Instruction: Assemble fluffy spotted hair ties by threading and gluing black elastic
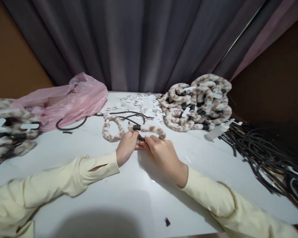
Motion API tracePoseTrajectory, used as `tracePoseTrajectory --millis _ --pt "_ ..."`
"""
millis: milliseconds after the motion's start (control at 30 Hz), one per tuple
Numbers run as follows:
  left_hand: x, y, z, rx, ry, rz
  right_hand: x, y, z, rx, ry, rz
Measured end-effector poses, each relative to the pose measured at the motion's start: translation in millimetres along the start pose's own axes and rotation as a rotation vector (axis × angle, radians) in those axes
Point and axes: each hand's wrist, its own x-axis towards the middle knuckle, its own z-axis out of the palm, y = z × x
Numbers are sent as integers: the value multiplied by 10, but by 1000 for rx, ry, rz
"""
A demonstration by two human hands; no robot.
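Note:
Both hands meet near the middle of the white table point(129, 198). My left hand point(127, 147) is closed on a fluffy brown-and-white piece point(156, 131) near its dark ribbed section point(137, 127). My right hand point(163, 157) pinches a short black end point(141, 139) between thumb and fingers, close to the left fingertips. Part of the piece lies just beyond the hands, bent to the right. A fluffy loop point(113, 128) rests beside my left hand. The fingers partly hide how the black end meets the piece.
Pink plastic bag point(72, 99) and fluffy pieces point(25, 145) are at left. Small metal rings point(139, 104) and black cords point(126, 115) lie behind the hands. At right are piled fluffy loops point(200, 99), a white bottle point(218, 130) and black tubing point(260, 148). A black scrap point(167, 221) lies in front.

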Motion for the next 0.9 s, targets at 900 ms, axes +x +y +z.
tracePoseTrajectory --millis 900 --pt "-22 46 -95 27 -263 -25 -69 262 -255 523 12 70"
